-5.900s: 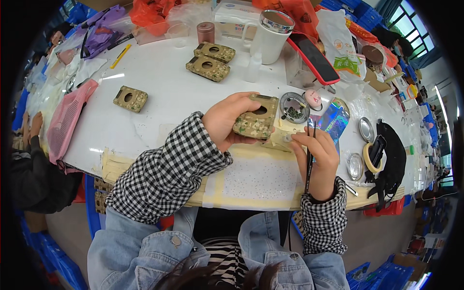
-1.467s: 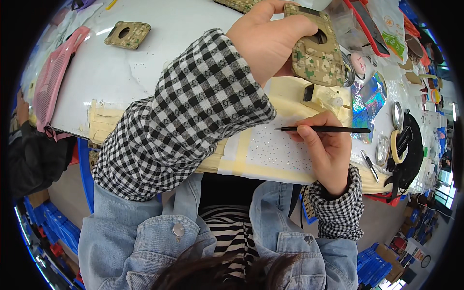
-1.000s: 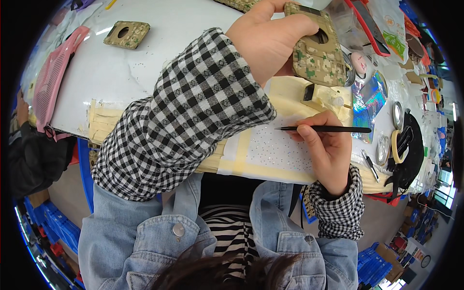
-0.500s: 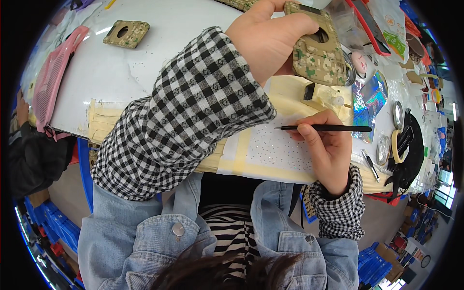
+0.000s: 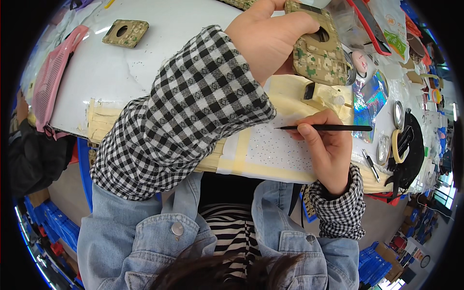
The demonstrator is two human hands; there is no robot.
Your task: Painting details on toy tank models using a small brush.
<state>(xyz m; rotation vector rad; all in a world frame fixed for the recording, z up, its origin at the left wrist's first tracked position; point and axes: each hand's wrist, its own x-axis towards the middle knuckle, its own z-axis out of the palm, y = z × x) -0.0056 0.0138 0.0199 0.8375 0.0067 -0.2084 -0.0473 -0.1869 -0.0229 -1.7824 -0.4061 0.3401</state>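
My left hand (image 5: 270,41) is closed on a camouflage-patterned case (image 5: 321,63) with a dark round hole, tilted above the far side of the work area. The thumb lies on its face, and the other fingers are mostly hidden behind it. In my right hand (image 5: 328,150) is a pair of slim black tweezers (image 5: 343,128), pinched between thumb and fingers with the pointed tip toward the left. Below that tip, a white sheet (image 5: 270,150) edged with yellowish tape carries many tiny shiny dots. Another camouflage case (image 5: 137,35) with a round hole lies at the far left.
A pink mesh basket (image 5: 58,77) stands at the left edge. On the right are a red-framed phone (image 5: 369,29), iridescent film (image 5: 369,104), a tape roll (image 5: 399,147), a pen-like knife (image 5: 370,164) and a black bag (image 5: 411,154). Another person's dark sleeve (image 5: 34,154) shows at far left.
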